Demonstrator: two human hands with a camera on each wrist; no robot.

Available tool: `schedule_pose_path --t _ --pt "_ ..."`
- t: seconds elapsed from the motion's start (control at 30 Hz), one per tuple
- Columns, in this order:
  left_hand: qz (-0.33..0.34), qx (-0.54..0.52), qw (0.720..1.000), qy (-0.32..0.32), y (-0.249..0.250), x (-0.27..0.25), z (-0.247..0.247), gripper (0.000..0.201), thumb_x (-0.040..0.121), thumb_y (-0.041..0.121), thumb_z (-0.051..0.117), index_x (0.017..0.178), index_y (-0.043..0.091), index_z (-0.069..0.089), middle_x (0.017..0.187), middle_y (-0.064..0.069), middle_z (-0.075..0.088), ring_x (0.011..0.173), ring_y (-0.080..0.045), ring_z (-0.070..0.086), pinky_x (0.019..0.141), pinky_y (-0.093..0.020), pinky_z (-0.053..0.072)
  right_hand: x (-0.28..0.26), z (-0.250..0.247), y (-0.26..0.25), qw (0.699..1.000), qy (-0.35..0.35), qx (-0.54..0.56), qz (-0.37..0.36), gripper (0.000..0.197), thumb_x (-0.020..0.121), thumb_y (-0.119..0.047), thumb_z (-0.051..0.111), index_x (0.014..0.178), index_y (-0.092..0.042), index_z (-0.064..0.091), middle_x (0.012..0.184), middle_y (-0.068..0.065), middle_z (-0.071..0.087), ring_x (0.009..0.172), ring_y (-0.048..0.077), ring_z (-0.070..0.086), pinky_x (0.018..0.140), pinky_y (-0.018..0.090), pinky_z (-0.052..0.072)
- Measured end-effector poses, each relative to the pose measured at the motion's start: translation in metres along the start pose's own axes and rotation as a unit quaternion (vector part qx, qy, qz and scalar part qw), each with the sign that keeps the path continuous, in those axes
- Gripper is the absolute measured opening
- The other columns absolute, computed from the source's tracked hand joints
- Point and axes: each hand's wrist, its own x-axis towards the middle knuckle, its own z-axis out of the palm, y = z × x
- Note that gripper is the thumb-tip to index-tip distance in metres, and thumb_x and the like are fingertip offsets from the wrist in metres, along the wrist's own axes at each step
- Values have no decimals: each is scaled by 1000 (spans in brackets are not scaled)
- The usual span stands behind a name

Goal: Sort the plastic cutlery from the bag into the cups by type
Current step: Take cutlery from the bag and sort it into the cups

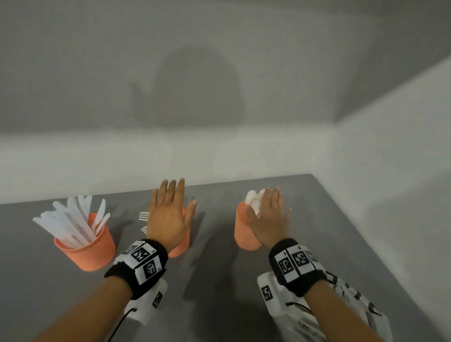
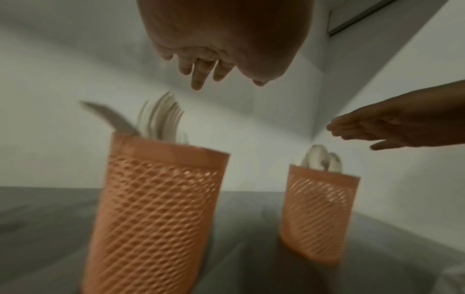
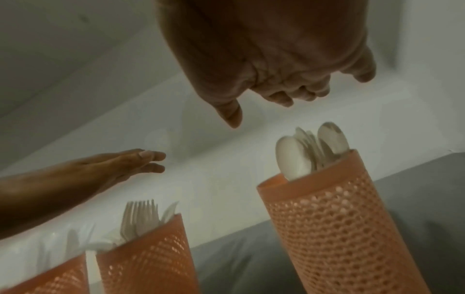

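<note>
Cutlery (image 1: 68,222) sorted in cups (image 1: 87,252); both hands (image 1: 167,215) flat, empty.

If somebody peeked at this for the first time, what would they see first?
Probably the two open hands, the left hand and right hand, held flat above the grey table and holding nothing. Next, three orange mesh cups: white knives fan from the left cup, forks from the middle cup, spoons from the right cup.

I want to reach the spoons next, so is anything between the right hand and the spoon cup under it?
Nothing visible does. The right hand hovers open above the spoon cup, with only clear air between its fingers and the spoons.
</note>
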Motion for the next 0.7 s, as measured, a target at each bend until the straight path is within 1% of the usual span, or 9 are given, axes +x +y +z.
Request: schedule_pose_path --t 0.13,0.23,0.3,0.37,0.47,0.5,0.57,0.6,0.7 --pt "27 -184 983 3 45 -15 -14 62 94 43 35 146 12 23 149 -12 33 140 -25 27 113 -33 23 -12 -29 8 993 25 100 -54 52 89 -40 43 128 -6 50 131 16 48 126 30 42 104 41 34" --pt "34 -298 953 -47 83 -31 -10 42 93 16 50 133 10 39 122 -7 55 115 -19 52 97 -25 41 -34 -56 22 978 -31 195 -62 29 93 -24 51 114 -6 62 110 6 62 101 18 57 86 21 39" --pt "39 -344 934 -92 105 -45 0 23 89 5 53 110 15 51 95 4 57 86 -13 56 75 -13 46 -52 -68 40 979 -54 184 -61 16 93 -17 52 96 -9 66 81 -3 63 73 8 55 67 16 39" --pt "51 -371 916 -143 122 -60 14 22 86 0 54 87 22 52 83 5 55 73 -6 53 64 -11 43 -70 -75 63 982 -87 161 -43 16 91 -11 53 80 -13 65 71 0 63 62 7 55 61 15 43" --pt "84 -353 904 -225 140 -80 39 5 83 11 60 82 9 64 79 9 55 75 5 53 72 -12 39 -91 -75 95 987 -156 25 4 25 87 -11 54 63 -7 62 61 4 56 53 11 46 54 20 39" --pt "90 -325 909 -245 146 -85 49 14 80 18 60 83 7 67 83 7 57 80 3 53 77 -17 39 -97 -72 102 984 -172 -33 19 31 86 -11 52 55 -11 53 57 2 48 50 12 39 51 20 34" --pt "59 -265 911 -311 156 -93 60 23 80 26 64 96 11 69 104 -4 58 96 -14 56 89 -26 42 -108 -64 116 973 -192 -119 51 25 87 -13 50 63 -10 55 68 6 55 59 16 46 56 20 38" --pt "36 -231 910 -343 160 -97 65 27 81 26 65 106 14 67 115 -7 56 106 -20 55 92 -26 41 -113 -61 122 968 -202 -139 55 14 88 -16 52 83 -7 62 89 10 64 75 19 56 69 23 45" --pt "17 -184 910 -372 164 -102 73 42 87 14 56 129 16 50 135 -11 47 124 -24 45 97 -25 35 -119 -42 140 959 -215 -174 59 57 85 -33 62 131 -6 45 136 10 49 124 25 47 105 31 37"
